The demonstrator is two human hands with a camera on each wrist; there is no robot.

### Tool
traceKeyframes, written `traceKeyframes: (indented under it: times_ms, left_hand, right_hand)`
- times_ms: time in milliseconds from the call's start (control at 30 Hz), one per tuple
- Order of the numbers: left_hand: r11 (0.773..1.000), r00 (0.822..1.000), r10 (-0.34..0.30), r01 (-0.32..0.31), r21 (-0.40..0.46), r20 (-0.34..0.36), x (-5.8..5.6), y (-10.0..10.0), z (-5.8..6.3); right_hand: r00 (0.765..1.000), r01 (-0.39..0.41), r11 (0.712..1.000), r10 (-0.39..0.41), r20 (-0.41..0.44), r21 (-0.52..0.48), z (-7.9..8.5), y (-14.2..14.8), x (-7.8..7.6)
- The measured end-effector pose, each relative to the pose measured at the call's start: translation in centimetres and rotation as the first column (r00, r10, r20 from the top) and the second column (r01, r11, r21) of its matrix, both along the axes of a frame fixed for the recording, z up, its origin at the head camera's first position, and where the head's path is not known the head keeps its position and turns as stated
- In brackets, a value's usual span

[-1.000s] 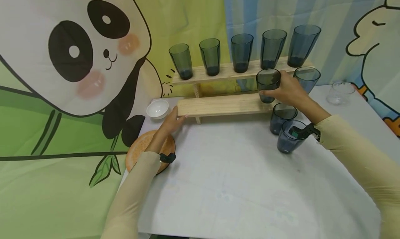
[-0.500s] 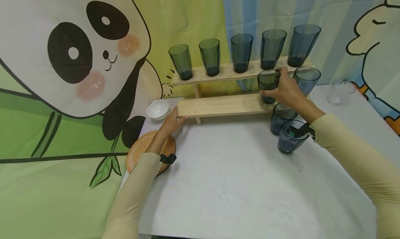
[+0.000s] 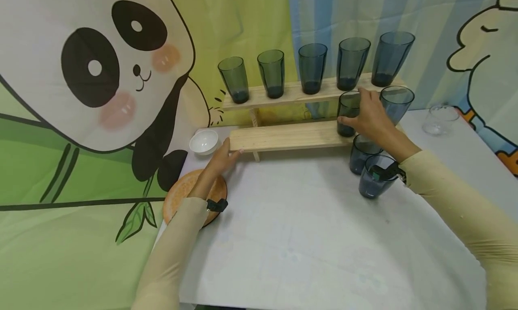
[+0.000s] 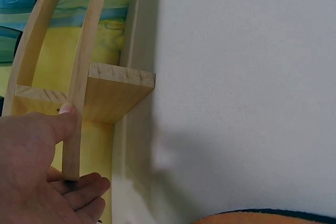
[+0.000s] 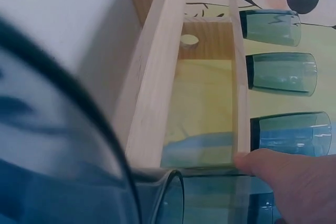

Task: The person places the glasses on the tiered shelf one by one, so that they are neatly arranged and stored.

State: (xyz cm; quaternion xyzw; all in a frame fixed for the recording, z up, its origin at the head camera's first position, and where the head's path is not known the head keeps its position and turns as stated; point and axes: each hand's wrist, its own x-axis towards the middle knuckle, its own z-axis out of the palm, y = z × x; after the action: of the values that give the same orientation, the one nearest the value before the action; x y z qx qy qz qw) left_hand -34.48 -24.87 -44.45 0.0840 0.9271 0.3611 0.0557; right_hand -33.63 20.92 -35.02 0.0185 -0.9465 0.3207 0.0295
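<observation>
My right hand [image 3: 376,116] holds a dark tinted glass [image 3: 346,126] upright at the right end of the lower board of a two-tier wooden shelf [image 3: 287,137]. In the right wrist view, the thumb [image 5: 262,163] lies along this glass. My left hand [image 3: 220,160] grips the lower board's left end; in the left wrist view its thumb [image 4: 65,121] presses on the board and the fingers lie beyond it. Another glass [image 3: 396,104] stands at the far right of the lower board, partly behind my right hand. Several matching glasses [image 3: 313,69] line the upper board [image 3: 292,94].
Two tinted glasses, a rear one [image 3: 362,157] and a front one [image 3: 372,184], stand on the white table [image 3: 291,229] below my right wrist. A clear glass [image 3: 439,123] is farther right. A white bowl [image 3: 203,142] and an orange round plate [image 3: 178,202] lie at left.
My right hand has shifted the held glass slightly rightward and a little lower along the lower board. The left hand stays at the board's left end.
</observation>
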Motion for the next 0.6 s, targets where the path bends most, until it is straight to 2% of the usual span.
traceKeyframes:
  times_ms: [133,267,433,500,600]
  left_hand:
    - [1.0,1.0,0.002,-0.002,0.002,0.003,0.0,-0.1,0.2]
    - [1.0,1.0,0.001,-0.001,0.002,0.006,-0.2,0.0,0.1]
    - [1.0,1.0,-0.003,0.003,0.009,0.006,-0.1,-0.1,-0.1]
    - [1.0,1.0,-0.005,0.005,0.012,0.008,-0.1,-0.1,-0.1]
    - [1.0,1.0,0.001,-0.001,0.008,0.008,0.0,-0.2,0.0]
  right_hand:
    - [0.999,-0.031,0.999,0.032,-0.036,0.011,0.1,0.0,0.3]
    - [0.998,-0.06,0.998,0.06,-0.015,0.035,1.2,0.2,1.4]
    - [0.995,-0.093,0.992,0.091,0.031,0.083,2.8,1.0,4.4]
    - [0.995,-0.097,0.991,0.096,0.018,0.097,3.0,1.4,5.9]
    - [0.995,-0.097,0.994,0.098,-0.035,0.041,2.6,2.2,8.0]
